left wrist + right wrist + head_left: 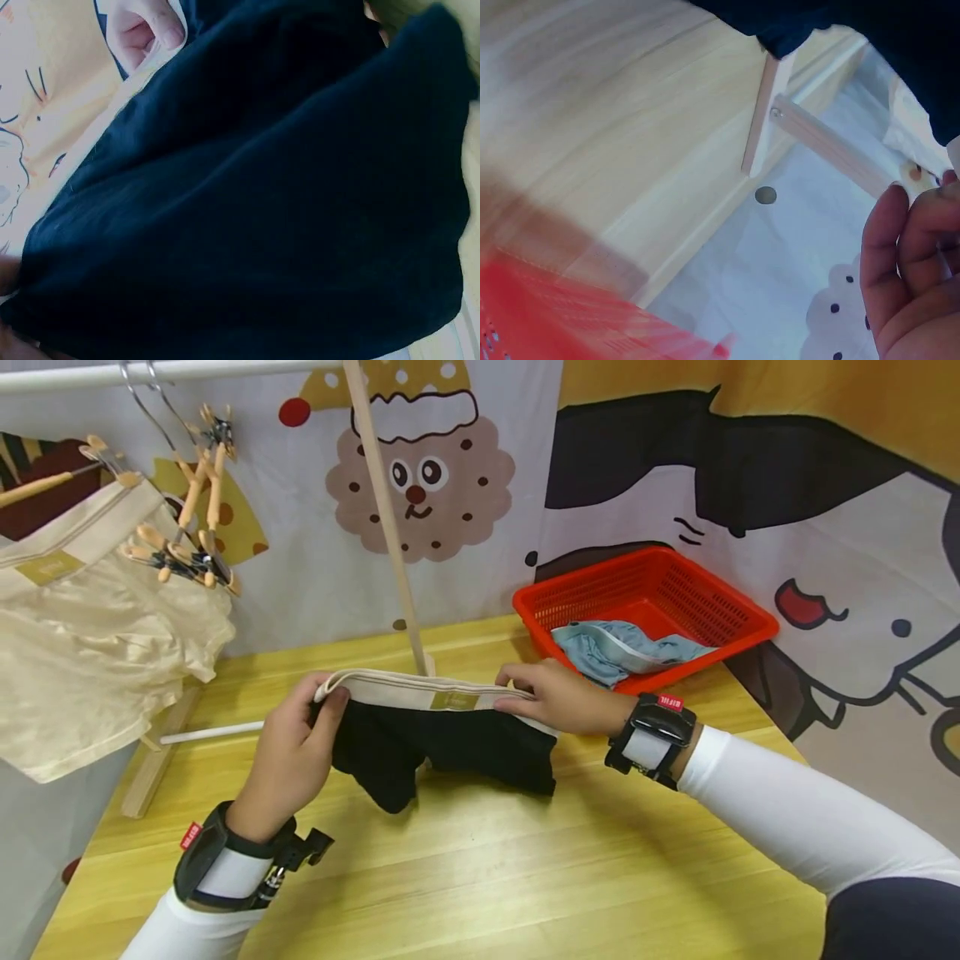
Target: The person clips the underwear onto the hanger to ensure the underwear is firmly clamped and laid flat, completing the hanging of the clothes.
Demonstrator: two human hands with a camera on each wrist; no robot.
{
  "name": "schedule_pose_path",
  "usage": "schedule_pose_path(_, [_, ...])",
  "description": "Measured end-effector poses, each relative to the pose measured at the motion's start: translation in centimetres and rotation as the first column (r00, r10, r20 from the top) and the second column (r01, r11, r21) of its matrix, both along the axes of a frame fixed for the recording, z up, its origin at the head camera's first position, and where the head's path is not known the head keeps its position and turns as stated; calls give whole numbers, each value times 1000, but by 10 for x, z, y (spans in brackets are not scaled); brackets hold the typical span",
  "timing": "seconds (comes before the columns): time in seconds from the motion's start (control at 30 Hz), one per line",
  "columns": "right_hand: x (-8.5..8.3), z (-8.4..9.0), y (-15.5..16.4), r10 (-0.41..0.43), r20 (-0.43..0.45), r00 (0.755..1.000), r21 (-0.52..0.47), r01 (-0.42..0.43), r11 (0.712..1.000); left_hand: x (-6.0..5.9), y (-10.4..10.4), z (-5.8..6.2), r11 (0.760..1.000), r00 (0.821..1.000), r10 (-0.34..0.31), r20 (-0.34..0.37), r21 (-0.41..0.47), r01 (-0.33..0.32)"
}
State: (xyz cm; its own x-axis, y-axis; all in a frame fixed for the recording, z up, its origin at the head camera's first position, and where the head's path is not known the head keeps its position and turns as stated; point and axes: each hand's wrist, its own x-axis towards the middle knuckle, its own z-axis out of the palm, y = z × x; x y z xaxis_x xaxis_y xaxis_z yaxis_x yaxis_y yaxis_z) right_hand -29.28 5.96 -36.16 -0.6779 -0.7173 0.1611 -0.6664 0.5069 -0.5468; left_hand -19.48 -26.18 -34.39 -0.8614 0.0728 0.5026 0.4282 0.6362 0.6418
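A pair of black shorts (442, 752) with a cream waistband (420, 692) hangs stretched between both hands above the wooden table (480, 877). My left hand (300, 752) pinches the waistband's left end, thumb on top. At the other end my right hand (558, 697) grips the band with curled fingers. Dark fabric of the shorts (255, 202) fills the left wrist view, with the fingers (146, 34) of the other hand at the top. In the right wrist view my curled fingers (911, 262) show at the right edge, and the shorts (840, 22) hang along the top.
A red plastic basket (660, 585) holding a light blue garment (622, 647) sits at the back right. A wooden drying rack post (386, 518) stands behind the shorts. Cream shorts (90, 627) hang at left, beside empty wooden clip hangers (191, 535). A cartoon cloth backdrop encloses the table.
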Motion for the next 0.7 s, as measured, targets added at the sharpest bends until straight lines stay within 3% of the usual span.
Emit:
schedule_pose_path(0.17, [2,8,8,-33,105,994,-30,37,999,2,-1,0,999,1000,2,-4,33,-2])
schedule_pose_path(0.43, [14,12,20,-67,249,966,-52,82,995,10,-6,2,999,999,39,-16,15,-39])
schedule_pose_path(0.7, [39,6,26,-42,358,933,-123,91,988,29,-16,4,990,999,37,24,-136,-34])
